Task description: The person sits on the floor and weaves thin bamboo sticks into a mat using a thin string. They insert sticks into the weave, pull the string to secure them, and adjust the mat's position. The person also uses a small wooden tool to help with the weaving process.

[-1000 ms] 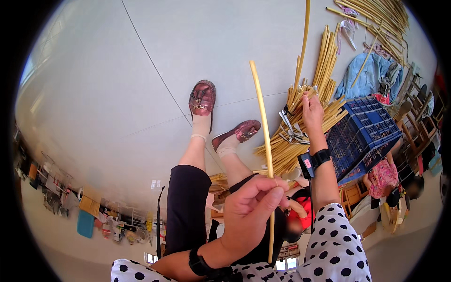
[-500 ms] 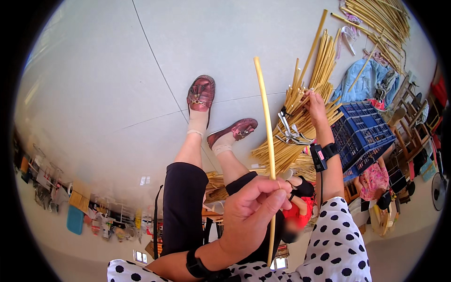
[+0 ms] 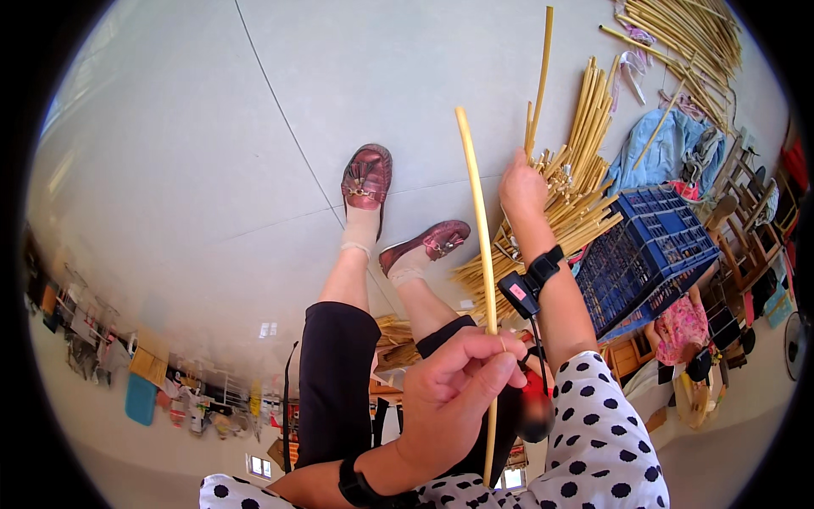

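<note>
My left hand [image 3: 454, 394] is closed in a pinch on a single pale cane stick [image 3: 475, 195], which stands lengthwise in front of me, slightly bowed. Up to the right, my right hand [image 3: 521, 182] has its fingers closed around a long cane [image 3: 541, 59] at the left edge of a large bundle of sticks [image 3: 585, 102]; the fingertips are partly hidden. Dark straps circle both my wrists, with a small black device on the right. My feet, in maroon loafers [image 3: 365, 178], rest on the pale floor.
A blue plastic crate [image 3: 636, 254] stands right of the bundle. Behind it lie denim cloth [image 3: 644, 148], more canes [image 3: 678, 25] and wooden chairs [image 3: 742, 237]. Two other people, one in pink [image 3: 674, 327], one in red, are at the lower right. Assorted clutter [image 3: 186, 399] lines the left.
My right hand has shifted left along the bundle, a long cane rising from its fingers. My left hand and its stick stay almost where they were.
</note>
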`<state>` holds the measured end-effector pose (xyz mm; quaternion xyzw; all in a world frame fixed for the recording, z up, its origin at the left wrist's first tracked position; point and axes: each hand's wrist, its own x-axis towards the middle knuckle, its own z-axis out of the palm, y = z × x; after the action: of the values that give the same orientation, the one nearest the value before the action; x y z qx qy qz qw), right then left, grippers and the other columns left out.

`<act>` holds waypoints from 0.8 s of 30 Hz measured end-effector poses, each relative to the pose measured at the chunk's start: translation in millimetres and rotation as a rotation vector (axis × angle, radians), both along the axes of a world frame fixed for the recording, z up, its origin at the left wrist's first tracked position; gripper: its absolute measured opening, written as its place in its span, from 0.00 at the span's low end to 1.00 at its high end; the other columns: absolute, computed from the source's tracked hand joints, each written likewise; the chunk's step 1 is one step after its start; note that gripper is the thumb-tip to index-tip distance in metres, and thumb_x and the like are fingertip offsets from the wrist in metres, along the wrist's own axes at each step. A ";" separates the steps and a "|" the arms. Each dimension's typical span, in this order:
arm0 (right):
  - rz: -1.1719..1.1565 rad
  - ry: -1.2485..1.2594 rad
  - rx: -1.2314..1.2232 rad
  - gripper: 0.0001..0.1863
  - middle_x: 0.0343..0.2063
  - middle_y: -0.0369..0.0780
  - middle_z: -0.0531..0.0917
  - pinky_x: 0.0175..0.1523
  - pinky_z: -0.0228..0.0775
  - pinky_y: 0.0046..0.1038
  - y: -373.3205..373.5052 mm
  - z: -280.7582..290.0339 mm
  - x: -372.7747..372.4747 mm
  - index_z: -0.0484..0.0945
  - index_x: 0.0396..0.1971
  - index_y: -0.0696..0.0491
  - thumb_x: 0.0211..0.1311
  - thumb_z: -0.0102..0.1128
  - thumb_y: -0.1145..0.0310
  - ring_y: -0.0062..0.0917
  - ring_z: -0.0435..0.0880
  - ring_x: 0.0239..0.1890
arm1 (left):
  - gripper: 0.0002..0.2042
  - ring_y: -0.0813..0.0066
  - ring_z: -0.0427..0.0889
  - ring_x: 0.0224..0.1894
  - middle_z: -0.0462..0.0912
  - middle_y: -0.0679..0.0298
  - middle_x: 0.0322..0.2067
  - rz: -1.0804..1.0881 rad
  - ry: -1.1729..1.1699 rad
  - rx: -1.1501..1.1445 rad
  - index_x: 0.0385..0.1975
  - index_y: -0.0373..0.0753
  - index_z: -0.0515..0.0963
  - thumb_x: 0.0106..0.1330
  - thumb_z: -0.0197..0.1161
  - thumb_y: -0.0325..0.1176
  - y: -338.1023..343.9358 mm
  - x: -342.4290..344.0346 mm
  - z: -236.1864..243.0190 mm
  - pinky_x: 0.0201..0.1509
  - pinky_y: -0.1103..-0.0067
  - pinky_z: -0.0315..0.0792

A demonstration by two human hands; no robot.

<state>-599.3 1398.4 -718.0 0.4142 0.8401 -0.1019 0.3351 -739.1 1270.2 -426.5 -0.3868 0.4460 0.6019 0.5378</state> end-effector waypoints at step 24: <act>0.129 0.798 0.066 0.04 0.22 0.43 0.80 0.29 0.70 0.31 98.3 155.0 -111.4 0.79 0.31 0.53 0.56 0.59 0.70 0.38 0.80 0.24 | 0.06 0.81 0.78 0.32 0.79 0.64 0.35 -0.005 0.173 0.027 0.37 0.30 0.75 0.66 0.54 0.25 0.3 -3.4 -17.0 0.39 0.85 0.72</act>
<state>-710.8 1496.7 -562.9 0.2993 0.9312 -0.2066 -0.0251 -742.5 1270.5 -443.5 -0.3249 0.4838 0.6377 0.5038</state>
